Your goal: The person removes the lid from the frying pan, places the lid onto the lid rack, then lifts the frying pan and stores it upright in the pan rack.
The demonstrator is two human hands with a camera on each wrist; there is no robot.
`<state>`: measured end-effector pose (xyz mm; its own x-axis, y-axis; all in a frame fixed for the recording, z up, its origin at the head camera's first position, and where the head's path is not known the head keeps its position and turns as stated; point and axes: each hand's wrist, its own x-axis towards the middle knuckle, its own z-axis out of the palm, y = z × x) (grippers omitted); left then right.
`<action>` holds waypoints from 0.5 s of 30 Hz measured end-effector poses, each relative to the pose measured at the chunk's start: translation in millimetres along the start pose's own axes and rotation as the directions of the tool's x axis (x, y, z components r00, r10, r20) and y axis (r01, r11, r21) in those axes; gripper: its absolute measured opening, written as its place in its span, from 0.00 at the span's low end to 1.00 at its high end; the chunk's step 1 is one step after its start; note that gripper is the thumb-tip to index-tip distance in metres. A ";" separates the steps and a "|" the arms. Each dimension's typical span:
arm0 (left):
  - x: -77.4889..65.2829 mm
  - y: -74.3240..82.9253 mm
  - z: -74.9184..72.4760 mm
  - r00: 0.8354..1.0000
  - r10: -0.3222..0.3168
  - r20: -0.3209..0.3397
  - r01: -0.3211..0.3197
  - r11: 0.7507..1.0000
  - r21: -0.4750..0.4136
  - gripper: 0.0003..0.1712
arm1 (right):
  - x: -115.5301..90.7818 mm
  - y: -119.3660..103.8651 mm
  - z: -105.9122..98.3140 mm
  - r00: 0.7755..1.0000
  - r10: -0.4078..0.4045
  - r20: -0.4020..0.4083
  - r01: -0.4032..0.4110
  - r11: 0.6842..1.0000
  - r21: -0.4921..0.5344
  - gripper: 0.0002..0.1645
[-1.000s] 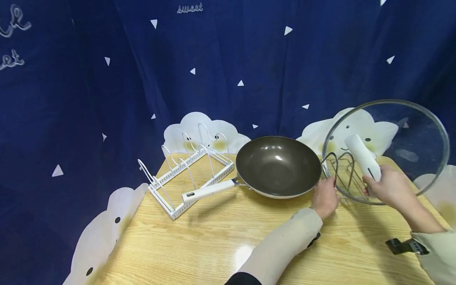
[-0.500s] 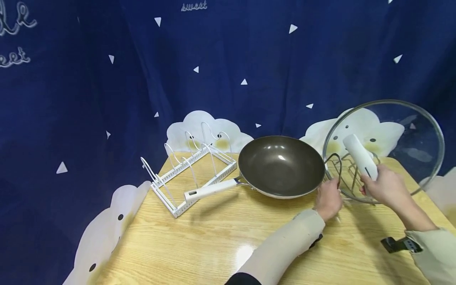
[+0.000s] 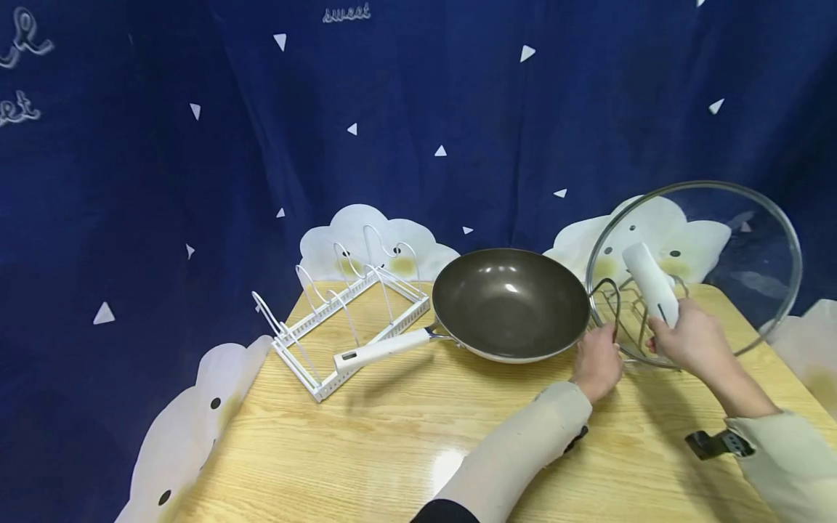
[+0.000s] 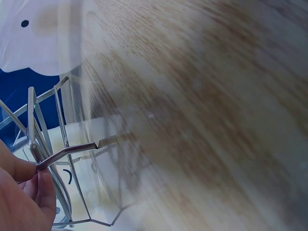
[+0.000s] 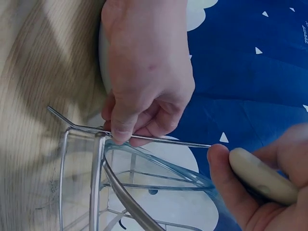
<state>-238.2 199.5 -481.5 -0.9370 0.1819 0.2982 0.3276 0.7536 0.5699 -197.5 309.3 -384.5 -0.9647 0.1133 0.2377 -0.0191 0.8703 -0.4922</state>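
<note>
In the head view my right hand [image 3: 696,341] grips the white handle [image 3: 650,280] of a large clear glass lid [image 3: 732,240] with a metal rim. The lid is tilted up on edge, its lower left part over a metal wire rack [image 4: 72,149]. My left hand [image 3: 598,363] pinches a wire of that rack at the near side, beside the wok. The right wrist view shows the left hand's [image 5: 149,77] thumb and fingers on the rack's wire, with the lid's edge among the wires. Whether the lid rests on the rack I cannot tell.
A dark-lined wok [image 3: 510,305] stands left of my left hand, its white handle [image 3: 386,350] pointing left over a white rack [image 3: 402,319] with upright wire dividers. All stand on a wooden table [image 3: 366,450]. A blue curtain [image 3: 418,87] hangs behind, with white cloud shapes along the table's edges.
My right hand has moved the lid a little to the left, over the metal rack. The left hand keeps its hold on the wire. The wok and white rack stay put.
</note>
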 end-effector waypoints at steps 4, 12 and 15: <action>1.0 -0.2 -1.0 1.000 0.004 0.001 -0.004 1.000 0.030 0.09 | 0.8 -0.3 4.4 1.000 0.016 0.002 -0.016 1.000 0.000 0.30; 3.0 0.0 1.8 1.000 -0.016 0.006 0.016 0.999 0.028 0.10 | 2.8 -1.5 7.9 1.000 0.027 -0.005 -0.027 1.000 0.013 0.30; 3.8 0.3 2.6 1.000 -0.017 0.008 0.017 1.000 0.021 0.10 | 2.6 -2.1 5.5 1.000 0.021 0.011 -0.021 1.000 0.018 0.30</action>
<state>-242.0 202.1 -482.1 -0.9435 0.1739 0.2822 0.3089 0.7697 0.5587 -201.4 305.1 -387.4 -0.9677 0.1262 0.2184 -0.0036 0.8588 -0.5124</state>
